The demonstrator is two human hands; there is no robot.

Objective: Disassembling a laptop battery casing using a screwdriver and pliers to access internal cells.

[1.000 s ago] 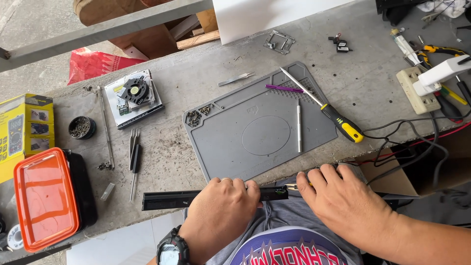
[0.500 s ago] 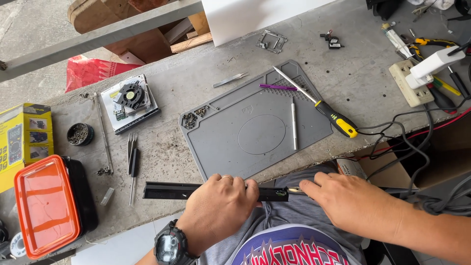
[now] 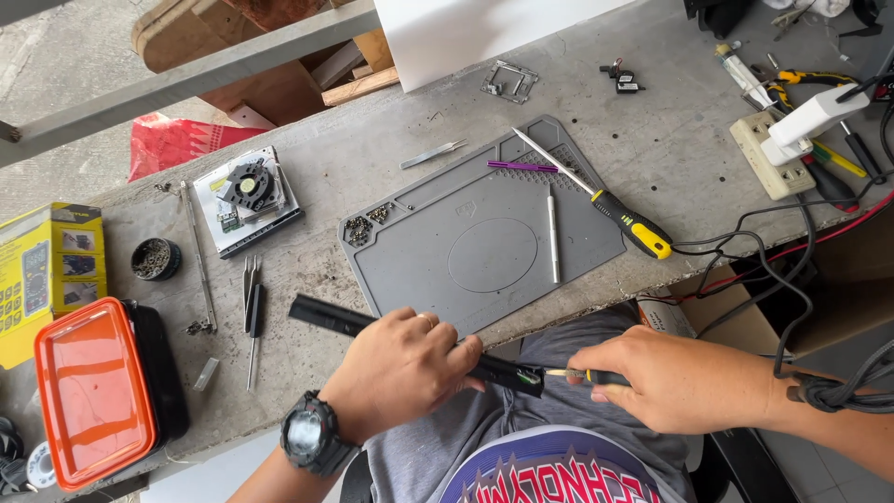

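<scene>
Left hand (image 3: pixel 400 373) grips the black bar (image 3: pixel 326 317) (stiff, light, likely brittle) below the grey mat (image 3: pixel 466 251); right hand (image 3: pixel 675 377) pinches a small screwdriver (image 3: pixel 577 375).

A long black matt plastic strip (image 3: pixel 335 319) sits in the left hand (image 3: pixel 396 373). At centre frame a smooth grey matt rubber mat (image 3: pixel 484 247) lies on the rough grey concrete bench (image 3: pixel 652 149). At lower left is a glossy orange plastic lid (image 3: pixel 88 391). At upper left are bare wooden planks (image 3: pixel 186 28).
</scene>
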